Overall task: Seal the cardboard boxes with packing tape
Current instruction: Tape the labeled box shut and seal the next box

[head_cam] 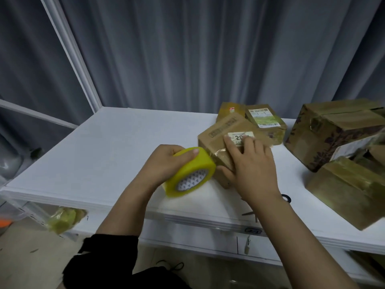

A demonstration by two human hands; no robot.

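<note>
A small cardboard box [220,138] with a white label lies tilted at the middle of the white table [108,159]. My right hand [250,165] lies over its near side, fingers spread flat on the top and thumb against the lower edge. My left hand [166,161] grips a thick yellow roll of packing tape [188,174] just left of the box. A short clear strip of tape runs from the roll onto the box's near corner.
Two taped boxes [264,119] lie behind the small one. A large box [333,134] and another taped box [350,190] fill the table's right side. Black-handled scissors [285,198] peek out by my right wrist. Grey curtains hang behind the table.
</note>
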